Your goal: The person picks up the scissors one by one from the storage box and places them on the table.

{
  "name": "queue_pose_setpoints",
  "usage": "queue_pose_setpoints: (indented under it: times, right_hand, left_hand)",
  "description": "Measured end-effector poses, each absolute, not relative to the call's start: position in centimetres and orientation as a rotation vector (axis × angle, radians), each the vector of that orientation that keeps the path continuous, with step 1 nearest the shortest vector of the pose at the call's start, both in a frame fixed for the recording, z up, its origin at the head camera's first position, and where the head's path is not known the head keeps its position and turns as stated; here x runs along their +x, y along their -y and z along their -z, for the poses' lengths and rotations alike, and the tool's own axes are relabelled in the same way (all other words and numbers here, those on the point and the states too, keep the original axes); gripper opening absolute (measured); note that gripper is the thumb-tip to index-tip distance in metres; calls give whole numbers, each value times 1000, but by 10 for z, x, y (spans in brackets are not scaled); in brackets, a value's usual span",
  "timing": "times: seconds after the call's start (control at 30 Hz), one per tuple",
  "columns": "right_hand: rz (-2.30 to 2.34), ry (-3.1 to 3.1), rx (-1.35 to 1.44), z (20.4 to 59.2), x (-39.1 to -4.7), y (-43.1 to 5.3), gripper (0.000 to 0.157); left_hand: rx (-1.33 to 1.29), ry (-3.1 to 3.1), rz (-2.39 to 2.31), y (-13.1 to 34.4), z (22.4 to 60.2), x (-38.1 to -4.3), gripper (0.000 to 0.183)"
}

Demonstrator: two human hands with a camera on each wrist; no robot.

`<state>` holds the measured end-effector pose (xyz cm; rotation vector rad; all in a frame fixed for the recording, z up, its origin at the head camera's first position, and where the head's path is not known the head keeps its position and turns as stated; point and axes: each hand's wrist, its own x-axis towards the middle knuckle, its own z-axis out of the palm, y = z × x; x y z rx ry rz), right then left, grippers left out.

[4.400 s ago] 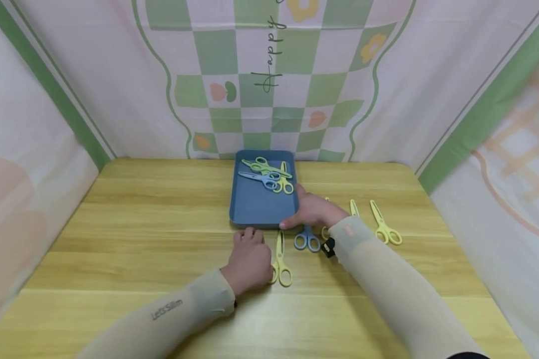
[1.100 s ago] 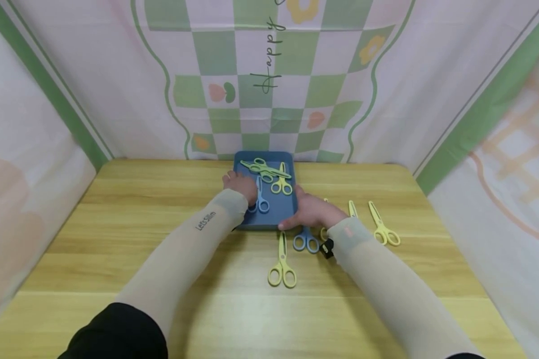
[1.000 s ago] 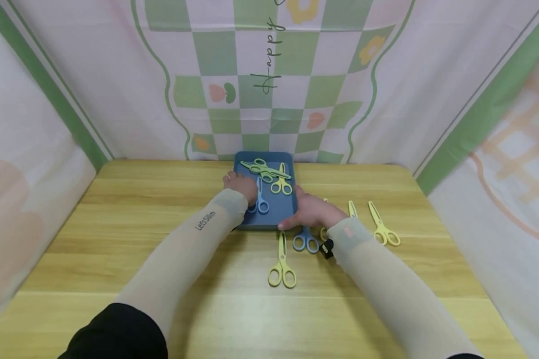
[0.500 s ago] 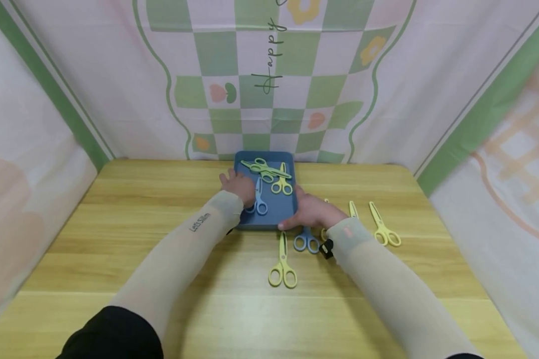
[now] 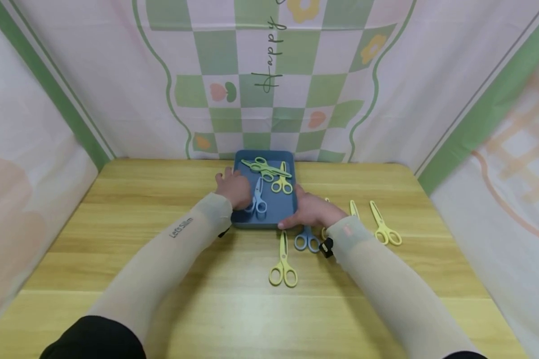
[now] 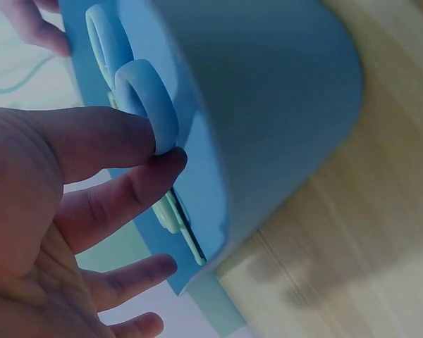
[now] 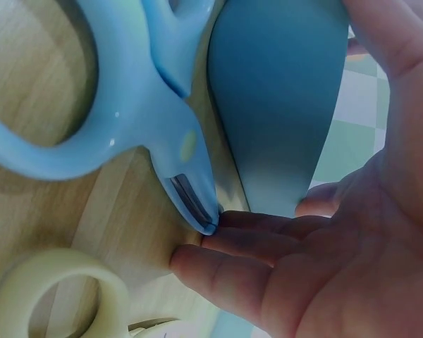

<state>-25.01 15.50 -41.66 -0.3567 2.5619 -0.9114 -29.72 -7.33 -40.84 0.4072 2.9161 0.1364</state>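
My left hand point(image 5: 234, 189) is at the left side of the blue tray point(image 5: 278, 212). Its thumb and index finger pinch a handle loop of light blue scissors point(image 6: 151, 95), held inside the tray with the blades pointing away from me. Farther back in the tray lie green scissors point(image 5: 264, 169), overlapping yellow scissors point(image 5: 281, 185). At the tray's near right corner my right hand point(image 5: 315, 209) rests against the wall, fingers fairly straight. Under that hand, the tip of darker blue scissors point(image 7: 173, 134) on the table is close to its fingertips.
Yellow scissors point(image 5: 283, 267) lie in front of the tray. More yellow scissors point(image 5: 385, 225) sit to its right on the wooden table point(image 5: 161, 199), some partly hidden by my right arm. A patterned cloth point(image 5: 269, 75) hangs behind the table.
The light blue scissors were turned from lying sideways to pointing away and brought to the tray's near left. Recently my left hand has shifted slightly left; the right hand has stayed put.
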Motion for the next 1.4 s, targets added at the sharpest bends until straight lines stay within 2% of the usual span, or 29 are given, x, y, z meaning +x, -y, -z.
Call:
queue_pose_setpoints:
  times: [0.2, 0.43, 0.83, 1.13, 1.4]
  right_hand:
    - [937, -2549, -351, 417, -250, -155, 137]
    - [913, -2566, -338, 418, -250, -155, 139]
    - [958, -2551, -329, 419, -249, -155, 140]
    - [936, -2555, -300, 421, -248, -156, 141]
    - [923, -2576, -340, 421, -250, -155, 138]
  left_hand:
    - [437, -2905, -158, 76, 397, -282, 19]
    - [526, -2946, -144, 83, 391, -265, 10]
    - [672, -2944, -265, 93, 385, -219, 28]
    - [809, -2953, -346, 103, 397, -183, 25]
    - [793, -2902, -327, 113, 410, -149, 29]
